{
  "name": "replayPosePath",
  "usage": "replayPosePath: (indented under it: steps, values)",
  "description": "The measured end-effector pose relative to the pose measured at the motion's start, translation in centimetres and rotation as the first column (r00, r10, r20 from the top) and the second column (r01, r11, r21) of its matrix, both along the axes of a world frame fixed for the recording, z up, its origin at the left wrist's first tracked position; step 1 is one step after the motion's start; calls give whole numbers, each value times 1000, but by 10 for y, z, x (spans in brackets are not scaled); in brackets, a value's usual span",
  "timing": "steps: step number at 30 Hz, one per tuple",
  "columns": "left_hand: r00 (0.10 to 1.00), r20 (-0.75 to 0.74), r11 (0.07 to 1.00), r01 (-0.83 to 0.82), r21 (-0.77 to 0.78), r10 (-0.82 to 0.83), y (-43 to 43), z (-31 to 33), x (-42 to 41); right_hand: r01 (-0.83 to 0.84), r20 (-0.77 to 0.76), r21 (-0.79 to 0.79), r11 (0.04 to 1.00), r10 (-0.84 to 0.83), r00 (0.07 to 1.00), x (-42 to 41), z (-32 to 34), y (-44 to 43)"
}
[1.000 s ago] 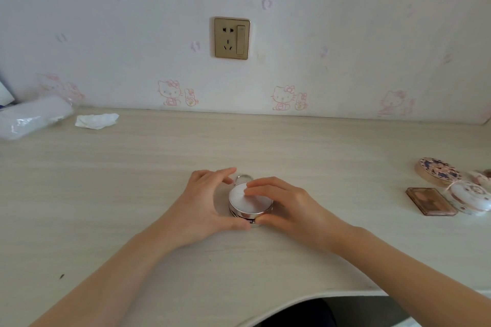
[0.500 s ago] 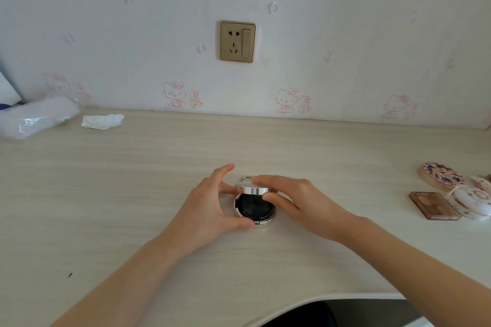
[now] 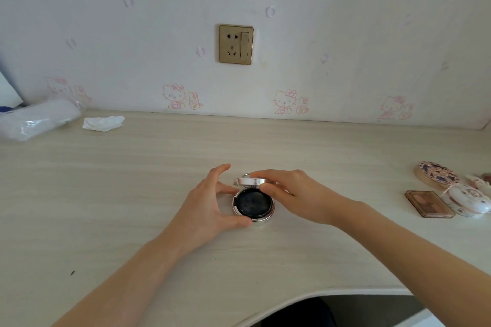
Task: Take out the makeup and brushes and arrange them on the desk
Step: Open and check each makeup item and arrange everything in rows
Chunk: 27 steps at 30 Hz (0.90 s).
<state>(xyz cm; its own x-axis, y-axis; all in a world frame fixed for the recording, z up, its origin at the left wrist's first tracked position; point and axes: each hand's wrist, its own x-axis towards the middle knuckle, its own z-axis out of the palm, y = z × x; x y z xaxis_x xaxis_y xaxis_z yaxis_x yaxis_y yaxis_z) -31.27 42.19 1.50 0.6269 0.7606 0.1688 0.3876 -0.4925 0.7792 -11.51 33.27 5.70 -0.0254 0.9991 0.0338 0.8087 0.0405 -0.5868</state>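
The cushion compact (image 3: 253, 206) sits on the desk (image 3: 148, 167) straight below the wall socket (image 3: 236, 44), toward the desk's near edge, and it is open. A second ago its white top was shut flat under both hands. Half a second ago the lid (image 3: 249, 181) had begun to lift, and now it stands tipped up on its hinge at the side of the base nearer the socket, showing the black round insert inside. The left hand (image 3: 210, 207) steadies the base as before: its thumb is against the near rim and its curled fingers against the left wall, while the forefinger sticks up free. The right hand (image 3: 295, 194) pinches the lid's silver rim between thumb and fingers, higher than it was. Far to the right of the socket and lower, nothing has moved. A patterned round compact (image 3: 437, 174), a brown rectangular palette (image 3: 429, 203) and a white round case (image 3: 467, 199) lie close together, the palette touching the white case. Left of the socket, against the wall, a crumpled tissue (image 3: 103, 123) lies beside a plastic-wrapped roll (image 3: 37, 121), both unchanged.
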Motion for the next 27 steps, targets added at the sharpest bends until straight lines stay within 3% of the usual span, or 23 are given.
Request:
replayPosePath:
  steps: [11, 16, 27]
  values:
    - [997, -65, 999, -34, 4, 34, -3, -3, 0, 268, 87, 117, 956, -279, 956, -11, -36, -32]
    - [998, -68, 999, -12, 37, 15, -6, -6, -2, 211, 157, 158, 965, -236, 959, -29, -45, -43]
    - [996, -88, 981, 29, 191, -12, -9, -7, 0, 180, 153, 319, 930, -238, 959, -27, -54, -29]
